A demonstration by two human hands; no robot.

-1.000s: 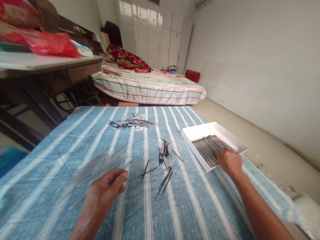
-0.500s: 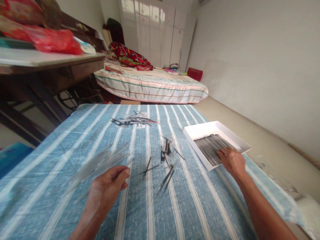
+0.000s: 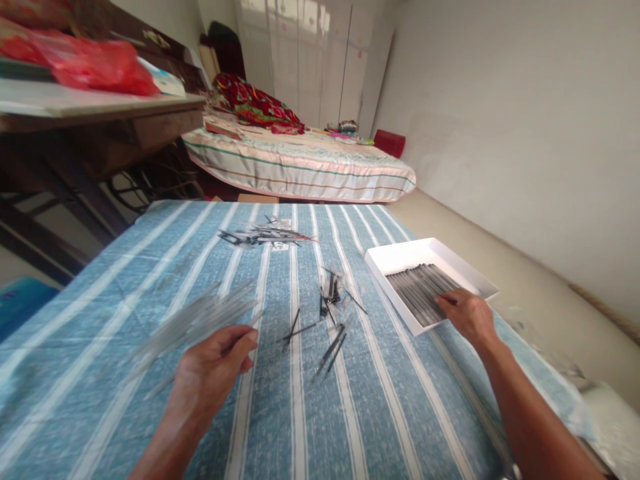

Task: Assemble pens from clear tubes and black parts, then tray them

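Observation:
My left hand hovers over the cloth with thumb and fingers pinched together. A thin translucent strip shows by its fingertips, but I cannot tell whether it is held. Beside that hand lies a loose bundle of clear, thin plastic sleeves. My right hand reaches into a shallow white box, its closed fingertips at the right end of a row of slim dark sticks. Whatever sits between those fingers is hidden. Between my hands are scattered short black pieces and a few thin dark sticks.
Farther back on the striped blue cloth lies another pile of thin dark and clear pieces. A bed stands beyond the table. At left are a wooden desk with a red plastic bag and a blue object.
The view has shifted slightly, so the table sits a little higher in it. My right hand has drawn back a touch toward the right; my left hand keeps the same pinch.

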